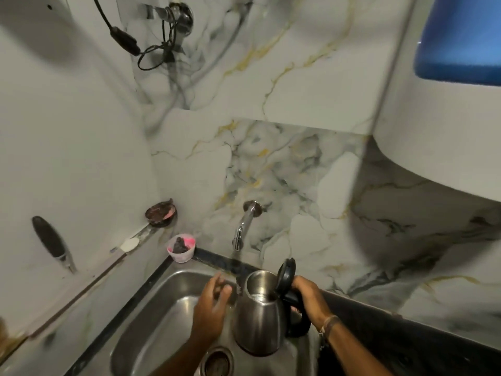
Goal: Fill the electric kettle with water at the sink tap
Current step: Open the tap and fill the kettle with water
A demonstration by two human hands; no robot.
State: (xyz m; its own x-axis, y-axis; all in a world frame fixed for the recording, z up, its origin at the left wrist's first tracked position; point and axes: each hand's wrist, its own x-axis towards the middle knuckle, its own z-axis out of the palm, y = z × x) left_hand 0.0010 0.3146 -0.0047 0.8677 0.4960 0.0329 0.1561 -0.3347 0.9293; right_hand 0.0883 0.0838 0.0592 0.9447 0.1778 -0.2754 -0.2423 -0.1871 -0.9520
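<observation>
A steel electric kettle (259,316) with its black lid flipped up hangs over the steel sink (162,302). My right hand (310,297) grips its black handle. The kettle's mouth sits a little right of the chrome wall tap (242,226), and a thin stream of water seems to fall from the tap just left of the kettle. My left hand (212,308) hovers over the basin to the left of the kettle, fingers spread, holding nothing.
A small pink-stained cup (181,246) stands at the sink's back left corner, and a dark soap dish (160,213) sits on the ledge above. The sink drain (217,362) lies below the kettle. A dark counter (406,337) runs to the right. Black cables (157,54) hang on the wall.
</observation>
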